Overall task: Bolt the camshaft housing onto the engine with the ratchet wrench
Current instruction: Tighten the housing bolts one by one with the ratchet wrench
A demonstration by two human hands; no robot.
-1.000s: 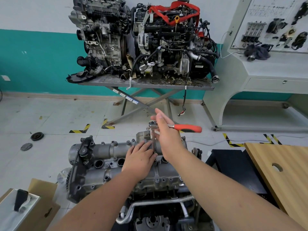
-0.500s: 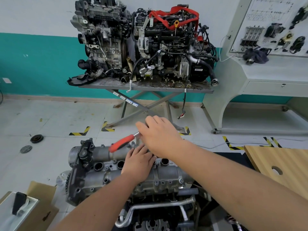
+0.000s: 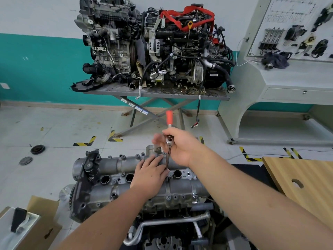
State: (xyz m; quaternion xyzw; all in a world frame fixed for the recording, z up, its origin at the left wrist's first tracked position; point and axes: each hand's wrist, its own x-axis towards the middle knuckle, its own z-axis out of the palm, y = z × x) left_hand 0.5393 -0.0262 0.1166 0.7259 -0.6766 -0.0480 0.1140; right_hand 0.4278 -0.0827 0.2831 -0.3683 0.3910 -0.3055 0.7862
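The grey camshaft housing (image 3: 111, 170) lies on top of the engine (image 3: 167, 237) just below me. My right hand (image 3: 182, 147) grips the head of the ratchet wrench (image 3: 169, 120); its red handle points away from me and upward. A thin extension bar (image 3: 168, 159) runs down from the wrench head to the middle of the housing. My left hand (image 3: 149, 175) rests flat on the housing, its fingertips pinching the lower end of the bar. The bolt under the bar is hidden by my fingers.
Two other engines stand on a grey scissor table (image 3: 156, 92) by the teal wall. A white display bench (image 3: 288, 78) is at the right, a wooden board (image 3: 306, 181) at the near right, and a cardboard box (image 3: 41, 226) at the near left. Two round parts (image 3: 37, 149) lie on the floor.
The red handle has swung from pointing right, round to the left, and now points away from me. My right hand stayed on the wrench head; my left hand stayed on the housing.
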